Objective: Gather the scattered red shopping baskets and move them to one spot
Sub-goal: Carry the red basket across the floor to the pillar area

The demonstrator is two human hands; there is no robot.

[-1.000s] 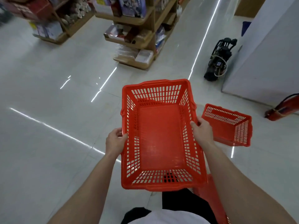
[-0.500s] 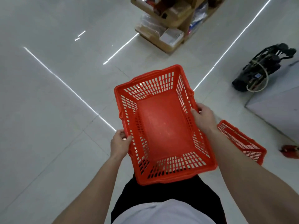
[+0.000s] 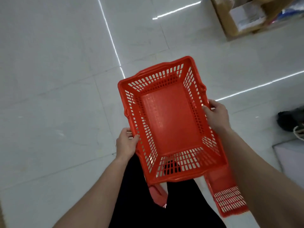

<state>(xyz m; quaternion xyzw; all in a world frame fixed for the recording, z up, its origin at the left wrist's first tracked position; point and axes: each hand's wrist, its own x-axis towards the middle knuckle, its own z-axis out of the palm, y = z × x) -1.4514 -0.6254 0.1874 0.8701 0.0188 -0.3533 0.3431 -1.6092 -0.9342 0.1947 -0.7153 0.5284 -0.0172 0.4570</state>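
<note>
From the head view, a red basket [image 3: 171, 122] is carried level and mouth-up, gripped by its long rims: the left hand [image 3: 125, 143] is closed on the near left rim, the right hand [image 3: 216, 116] on the right rim, likely for balance. Below the right grip, a second basket [image 3: 227, 197] is partly hidden, perhaps on the floor. A pale glossy tiled floor [image 3: 57, 79] is seen beneath; a wooden shelf base [image 3: 230, 28] stands well beyond the right grip.

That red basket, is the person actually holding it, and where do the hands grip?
Yes. The red basket is held by both hands: the left hand grips the rim of its left long side, the right hand the rim of its right long side.
</note>
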